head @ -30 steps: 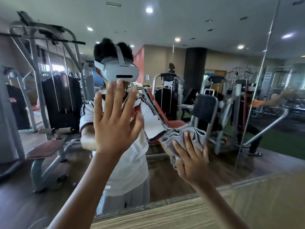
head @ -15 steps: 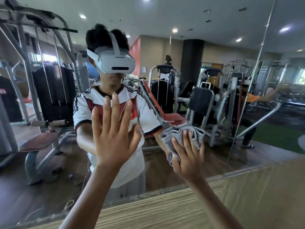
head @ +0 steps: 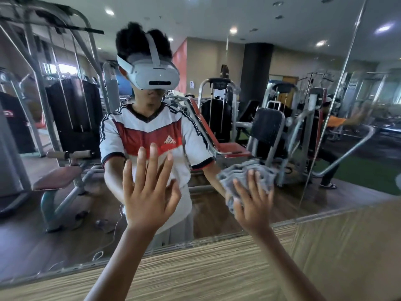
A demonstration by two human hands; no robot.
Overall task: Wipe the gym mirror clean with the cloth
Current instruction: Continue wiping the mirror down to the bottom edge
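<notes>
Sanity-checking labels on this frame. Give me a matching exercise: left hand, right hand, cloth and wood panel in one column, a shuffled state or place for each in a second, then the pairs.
Column 1
1. left hand
2. right hand
3. cloth
4. wood panel

Column 2
A. grey, bunched up under fingers
B. below the lower edge of the mirror
C. fingers spread, holding nothing
D. laid over the cloth, pressing it to the mirror

Pairs: 1-C, 2-D, 3-A, 4-B

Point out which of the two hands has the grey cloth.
The right hand, pressing the crumpled grey cloth against the gym mirror; the left hand is bare, fingers spread.
</notes>
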